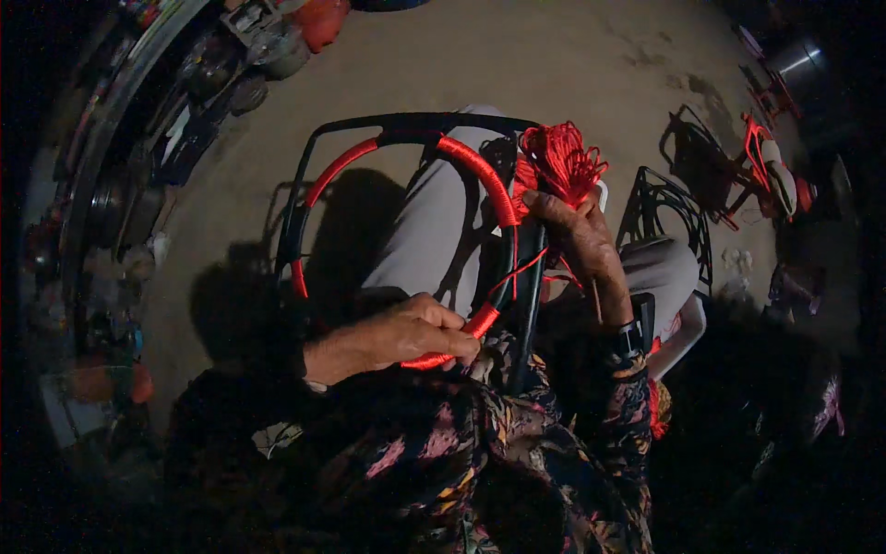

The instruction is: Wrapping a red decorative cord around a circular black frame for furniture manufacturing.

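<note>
On my lap lies a black frame (402, 120) with a round ring set inside it. Glossy red cord (480, 175) is wrapped tightly around parts of the ring, while other stretches show bare black. My left hand (406, 332) is closed around the wrapped lower part of the ring. In my right hand (581, 235), at the ring's right side, a looped bundle of red cord (565, 162) is gripped, its loops fanning out above the fingers. A thin red strand (519, 275) runs from beside that hand down to the ring's lower right.
Another black frame (678, 217) stands on the floor to the right. Farther right is a red-framed object (757, 152). Assorted items crowd the dark left side, with a red-orange rounded thing (320, 23) at the top. Brown floor (591, 69) stretches ahead.
</note>
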A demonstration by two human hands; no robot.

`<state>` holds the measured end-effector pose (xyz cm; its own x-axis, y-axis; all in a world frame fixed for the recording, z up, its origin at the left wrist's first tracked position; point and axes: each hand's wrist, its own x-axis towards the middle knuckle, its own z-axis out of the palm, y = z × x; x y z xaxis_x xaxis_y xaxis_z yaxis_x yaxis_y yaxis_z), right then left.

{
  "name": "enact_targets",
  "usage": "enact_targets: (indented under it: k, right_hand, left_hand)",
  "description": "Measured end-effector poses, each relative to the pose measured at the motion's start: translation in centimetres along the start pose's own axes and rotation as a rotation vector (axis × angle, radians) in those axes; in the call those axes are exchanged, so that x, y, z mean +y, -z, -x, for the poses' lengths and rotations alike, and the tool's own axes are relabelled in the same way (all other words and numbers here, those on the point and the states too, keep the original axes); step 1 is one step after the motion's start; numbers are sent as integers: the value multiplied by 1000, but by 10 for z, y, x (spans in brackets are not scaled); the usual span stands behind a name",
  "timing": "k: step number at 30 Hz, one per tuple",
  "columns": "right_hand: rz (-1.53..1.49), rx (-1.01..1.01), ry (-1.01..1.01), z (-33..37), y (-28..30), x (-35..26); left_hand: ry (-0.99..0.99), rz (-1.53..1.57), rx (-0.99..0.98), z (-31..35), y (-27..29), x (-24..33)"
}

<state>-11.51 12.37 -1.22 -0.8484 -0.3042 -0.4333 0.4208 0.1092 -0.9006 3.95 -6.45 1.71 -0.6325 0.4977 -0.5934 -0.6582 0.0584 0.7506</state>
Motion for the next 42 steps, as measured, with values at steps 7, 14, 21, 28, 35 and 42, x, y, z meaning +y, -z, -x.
enact_targets:
  k: [7,14,21,28,35,42]
  right_hand:
    - [-81,-167,123,3,1,-4]
    - [-1,-172,93,4,0,-8]
    - [-17,-66,-56,-8,9,0]
    - [32,-12,-11,3,1,-9]
    - [8,-136,151,3,-4,-6]
    - [-6,-143,125,9,-7,-11]
  left_hand:
    - [44,-59,19,8,3,0]
    - [33,-260,9,16,7,4]
    - [14,-31,27,1,6,9]
    - [21,-36,-28,-9,2,16]
    - [4,-86,22,1,3,4]
    - [1,-73,30,5,0,-3]
